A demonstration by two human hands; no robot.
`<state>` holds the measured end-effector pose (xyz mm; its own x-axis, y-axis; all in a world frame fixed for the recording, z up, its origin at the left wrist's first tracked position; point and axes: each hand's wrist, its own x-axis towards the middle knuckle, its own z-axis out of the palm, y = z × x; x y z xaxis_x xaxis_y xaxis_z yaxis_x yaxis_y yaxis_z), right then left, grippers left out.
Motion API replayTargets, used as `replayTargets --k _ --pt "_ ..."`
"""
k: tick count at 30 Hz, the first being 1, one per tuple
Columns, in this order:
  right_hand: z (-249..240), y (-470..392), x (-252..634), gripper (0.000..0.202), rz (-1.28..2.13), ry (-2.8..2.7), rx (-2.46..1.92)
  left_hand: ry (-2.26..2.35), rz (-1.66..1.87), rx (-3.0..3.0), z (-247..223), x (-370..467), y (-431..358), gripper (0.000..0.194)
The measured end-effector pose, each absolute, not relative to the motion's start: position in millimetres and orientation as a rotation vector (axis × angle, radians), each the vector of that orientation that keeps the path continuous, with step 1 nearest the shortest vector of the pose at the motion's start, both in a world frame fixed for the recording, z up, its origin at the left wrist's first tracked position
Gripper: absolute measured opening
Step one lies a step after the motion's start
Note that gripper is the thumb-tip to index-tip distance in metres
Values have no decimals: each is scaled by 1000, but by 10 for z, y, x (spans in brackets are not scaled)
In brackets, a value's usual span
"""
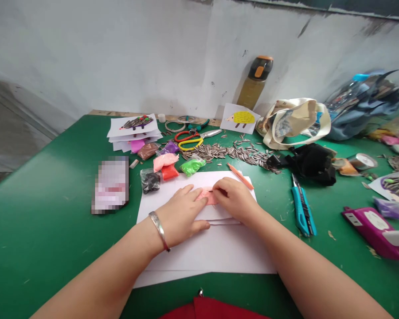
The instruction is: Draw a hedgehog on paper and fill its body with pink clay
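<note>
My left hand [182,212], with a silver bracelet at its wrist, lies open over white paper [206,250], its fingers stretched out. Its fingertips rest at the left side of a flattened patch of pink clay [210,198]. From the right, my right hand [234,197] reaches to the same patch with thumb and fingers pinched together. Whatever is between those fingertips is too small to make out. Just beyond that hand, an orange pen [240,176] lies across the paper's upper edge. Bags of coloured clay, among them pink [165,162] and green [193,166], sit behind my left hand.
Sunflower seeds [242,153] lie scattered behind the paper, near scissors [196,138]. A blue utility knife [303,208] and a black strapped item [312,164] are at right. A bottle [255,82] and a hedgehog drawing [240,118] stand by the wall. A phone-like object [110,186] is left.
</note>
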<state>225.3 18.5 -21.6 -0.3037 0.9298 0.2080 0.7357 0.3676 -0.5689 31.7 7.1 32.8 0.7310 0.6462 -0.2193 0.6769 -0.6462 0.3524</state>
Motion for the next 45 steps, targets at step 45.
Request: replayTargets --k 45 --pt "-192 152 2205 23 422 -2232 -1381 1045 -53 2537 282 327 101 40"
